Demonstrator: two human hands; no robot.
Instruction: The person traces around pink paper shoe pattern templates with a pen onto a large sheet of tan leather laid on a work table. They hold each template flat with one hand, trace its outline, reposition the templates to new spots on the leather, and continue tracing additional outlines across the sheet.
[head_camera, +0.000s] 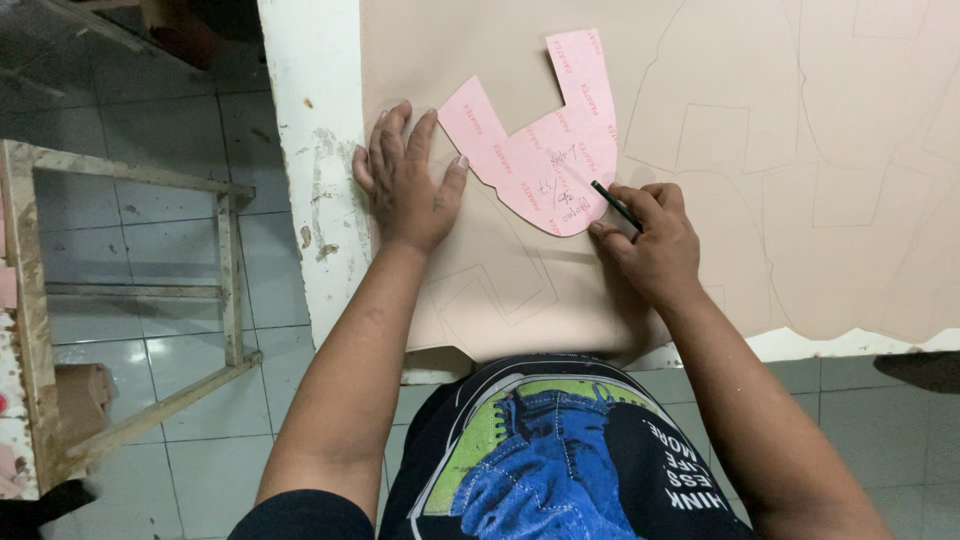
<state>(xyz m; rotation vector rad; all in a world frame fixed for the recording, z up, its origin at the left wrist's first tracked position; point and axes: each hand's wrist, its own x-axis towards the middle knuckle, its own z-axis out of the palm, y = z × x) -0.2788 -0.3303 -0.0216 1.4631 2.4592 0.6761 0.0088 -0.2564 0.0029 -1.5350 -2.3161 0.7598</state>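
Observation:
A pink U-shaped cardboard template (545, 150) lies on a tan sheet of material (700, 130) spread over a white table. My left hand (408, 180) rests flat on the sheet, its thumb touching the template's left edge. My right hand (650, 235) grips a thin black pen (615, 205), its tip at the template's lower right curve. Faint traced outlines of similar shapes cover the sheet.
The table's chipped white edge (320, 180) runs down the left of the sheet. A worn wooden frame (225, 280) stands on the grey tiled floor (150, 130) to the left. My torso presses against the table's near edge.

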